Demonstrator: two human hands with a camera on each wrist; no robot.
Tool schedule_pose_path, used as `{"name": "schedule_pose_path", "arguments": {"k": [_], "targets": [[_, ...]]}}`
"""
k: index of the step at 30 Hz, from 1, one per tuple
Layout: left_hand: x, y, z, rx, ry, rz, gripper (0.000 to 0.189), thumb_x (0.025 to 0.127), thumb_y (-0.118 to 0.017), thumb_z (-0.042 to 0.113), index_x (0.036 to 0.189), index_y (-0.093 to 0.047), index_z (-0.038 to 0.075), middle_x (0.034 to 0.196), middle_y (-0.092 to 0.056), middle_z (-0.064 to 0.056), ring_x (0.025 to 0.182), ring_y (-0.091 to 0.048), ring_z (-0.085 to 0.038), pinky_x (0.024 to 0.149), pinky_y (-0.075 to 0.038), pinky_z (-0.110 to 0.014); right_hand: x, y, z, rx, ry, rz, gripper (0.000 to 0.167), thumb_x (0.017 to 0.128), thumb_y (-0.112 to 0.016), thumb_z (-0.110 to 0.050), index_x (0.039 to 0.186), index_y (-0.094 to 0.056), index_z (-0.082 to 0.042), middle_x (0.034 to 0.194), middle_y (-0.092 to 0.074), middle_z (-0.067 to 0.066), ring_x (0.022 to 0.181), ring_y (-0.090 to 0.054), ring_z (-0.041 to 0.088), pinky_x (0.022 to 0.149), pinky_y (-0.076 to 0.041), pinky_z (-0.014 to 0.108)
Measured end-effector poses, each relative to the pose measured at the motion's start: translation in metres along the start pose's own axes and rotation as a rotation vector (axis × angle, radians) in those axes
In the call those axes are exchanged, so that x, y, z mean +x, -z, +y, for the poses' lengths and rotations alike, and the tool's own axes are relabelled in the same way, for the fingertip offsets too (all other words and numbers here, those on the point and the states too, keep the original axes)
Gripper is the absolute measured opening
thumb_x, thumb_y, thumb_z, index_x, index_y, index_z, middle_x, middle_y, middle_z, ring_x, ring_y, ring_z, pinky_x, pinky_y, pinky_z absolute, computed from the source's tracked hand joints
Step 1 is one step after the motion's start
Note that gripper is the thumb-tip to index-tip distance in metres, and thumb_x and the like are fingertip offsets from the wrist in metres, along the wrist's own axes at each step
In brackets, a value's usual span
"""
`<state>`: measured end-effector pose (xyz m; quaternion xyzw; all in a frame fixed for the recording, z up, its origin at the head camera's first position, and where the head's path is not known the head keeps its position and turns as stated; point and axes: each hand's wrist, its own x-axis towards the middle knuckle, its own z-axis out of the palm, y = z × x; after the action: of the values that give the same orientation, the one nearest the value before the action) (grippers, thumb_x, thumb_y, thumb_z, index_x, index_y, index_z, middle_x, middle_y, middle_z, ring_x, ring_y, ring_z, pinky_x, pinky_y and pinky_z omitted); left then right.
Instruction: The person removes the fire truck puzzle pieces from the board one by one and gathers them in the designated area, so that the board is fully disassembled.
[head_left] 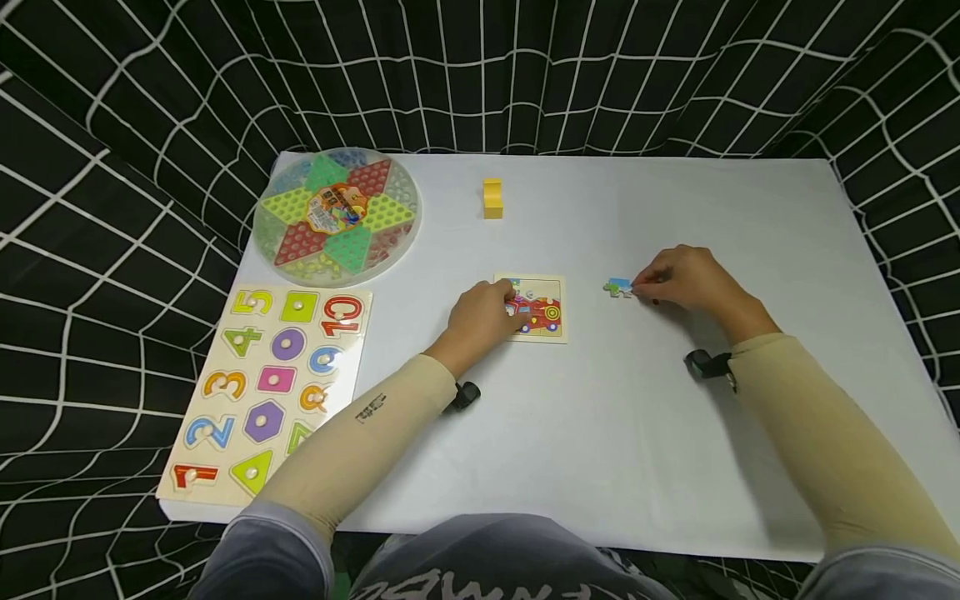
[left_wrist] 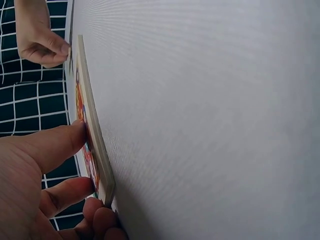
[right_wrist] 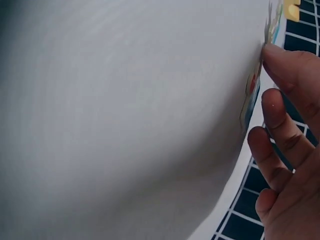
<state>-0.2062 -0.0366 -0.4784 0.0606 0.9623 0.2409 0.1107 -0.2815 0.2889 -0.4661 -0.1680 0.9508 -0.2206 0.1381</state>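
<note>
Pale wood bordered the tractor jigsaw board, which lay on the white tabletop with the person's left hand over its left side. In the left wrist view, that hand's thumb and a finger pressed on the picture face while other fingers curled against the edge, so it seemed to be gripping the board. To the right of the board and apart from it, the right hand pinched a blue-and-green jigsaw piece at its edge, its remaining fingers loosely bent. Near those fingers, the right wrist view showed what looked like a second piece, also right of the board. A lost pinch seemed the main risk: the piece was thin and held only by one edge, so a slip of the thumb could have let it twist, flip or fall. Uneven pressure from the left hand might have skidded the board or unseated pieces within it. The pinched piece projected from the right fingertips towards the board, which itself lay directly under the left thumb. Beyond the board stood a yellow block; a Chinese checkers set lay beyond it to the left, and a number-and-shape peg puzzle lay left of it, nearer the person.
</note>
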Motion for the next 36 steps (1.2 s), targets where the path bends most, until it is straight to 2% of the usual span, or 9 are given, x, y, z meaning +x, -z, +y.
{"name": "schedule_pose_path", "arguments": {"k": [9, 13, 16, 20, 23, 25, 27, 31, 36], "targets": [[-0.001, 0.000, -0.001, -0.008, -0.001, -0.006, 0.042, 0.088, -0.072, 0.043, 0.115, -0.064, 0.012, 0.090, -0.057, -0.001, 0.078, -0.053, -0.016, 0.067, -0.044, -0.031, 0.004, -0.001, -0.005, -0.023, -0.007, -0.001, 0.009, 0.084, -0.078, -0.021, 0.089, -0.079, -0.014, 0.095, -0.068, 0.004, 0.090, -0.050, 0.023, 0.073, -0.039, 0.041], [-0.002, 0.000, -0.001, -0.016, -0.006, -0.009, 0.042, 0.088, -0.072, 0.042, 0.114, -0.063, 0.011, 0.087, -0.056, -0.002, 0.078, -0.052, -0.017, 0.067, -0.043, -0.030, 0.004, 0.000, -0.007, -0.028, 0.005, -0.006, 0.010, 0.084, -0.079, -0.023, 0.089, -0.078, -0.015, 0.094, -0.068, 0.004, 0.090, -0.050, 0.023, 0.084, -0.034, 0.046], [-0.002, 0.000, -0.001, -0.017, -0.019, -0.023, 0.042, 0.089, -0.071, 0.042, 0.115, -0.063, 0.010, 0.088, -0.056, -0.002, 0.079, -0.052, -0.017, 0.068, -0.043, -0.030, 0.003, 0.002, -0.015, 0.001, 0.012, 0.009, 0.012, 0.084, -0.079, -0.025, 0.089, -0.077, -0.014, 0.092, -0.066, 0.003, 0.090, -0.050, 0.022, 0.086, -0.030, 0.047], [-0.002, -0.001, -0.001, -0.008, -0.014, -0.028, 0.040, 0.092, -0.068, 0.040, 0.118, -0.063, 0.011, 0.091, -0.055, -0.004, 0.080, -0.052, -0.018, 0.070, -0.044, -0.031, 0.008, -0.002, -0.040, -0.009, 0.090, 0.050, 0.012, 0.083, -0.079, -0.021, 0.088, -0.077, -0.011, 0.087, -0.066, 0.001, 0.085, -0.052, 0.021, 0.084, -0.033, 0.046], [-0.003, -0.002, -0.001, -0.001, 0.006, -0.024, 0.038, 0.094, -0.066, 0.037, 0.121, -0.062, 0.012, 0.093, -0.054, -0.005, 0.080, -0.053, -0.019, 0.070, -0.044, -0.032, 0.018, -0.010, -0.064, -0.069, 0.193, 0.054, 0.010, 0.081, -0.080, -0.019, 0.085, -0.076, -0.010, 0.083, -0.067, -0.001, 0.083, -0.055, 0.020, 0.086, -0.031, 0.049], [-0.003, -0.002, -0.001, 0.001, 0.016, -0.016, 0.037, 0.094, -0.066, 0.036, 0.122, -0.062, 0.013, 0.094, -0.055, -0.006, 0.080, -0.053, -0.019, 0.069, -0.045, -0.032, 0.025, -0.018, -0.080, -0.100, 0.232, 0.042, 0.010, 0.081, -0.080, -0.019, 0.084, -0.076, -0.011, 0.082, -0.067, -0.002, 0.083, -0.057, 0.019, 0.087, -0.031, 0.049], [-0.002, -0.003, -0.001, 0.002, 0.019, -0.006, 0.038, 0.093, -0.067, 0.037, 0.122, -0.061, 0.012, 0.094, -0.055, -0.006, 0.080, -0.054, -0.020, 0.069, -0.046, -0.033, 0.031, -0.026, -0.096, -0.108, 0.229, 0.024, 0.011, 0.082, -0.080, -0.020, 0.085, -0.076, -0.011, 0.083, -0.068, -0.002, 0.082, -0.057, 0.019, 0.086, -0.034, 0.048], [-0.002, -0.003, -0.002, 0.004, 0.011, 0.024, 0.036, 0.092, -0.069, 0.037, 0.112, -0.061, 0.009, 0.091, -0.056, -0.006, 0.079, -0.056, -0.021, 0.068, -0.047, -0.034, 0.044, -0.041, -0.125, -0.084, 0.154, -0.021, 0.012, 0.085, -0.077, -0.023, 0.088, -0.076, -0.012, 0.081, -0.068, -0.002, 0.079, -0.057, 0.019, 0.089, -0.036, 0.045], [-0.003, -0.002, -0.006, 0.011, -0.025, 0.060, 0.028, 0.091, -0.070, 0.034, 0.098, -0.063, 0.008, 0.083, -0.055, -0.004, 0.077, -0.054, -0.019, 0.066, -0.045, -0.033, 0.057, -0.054, -0.146, -0.116, 0.129, -0.044, 0.012, 0.086, -0.075, -0.025, 0.091, -0.076, -0.014, 0.079, -0.067, -0.004, 0.080, -0.057, 0.018, 0.094, -0.032, 0.046]]}}
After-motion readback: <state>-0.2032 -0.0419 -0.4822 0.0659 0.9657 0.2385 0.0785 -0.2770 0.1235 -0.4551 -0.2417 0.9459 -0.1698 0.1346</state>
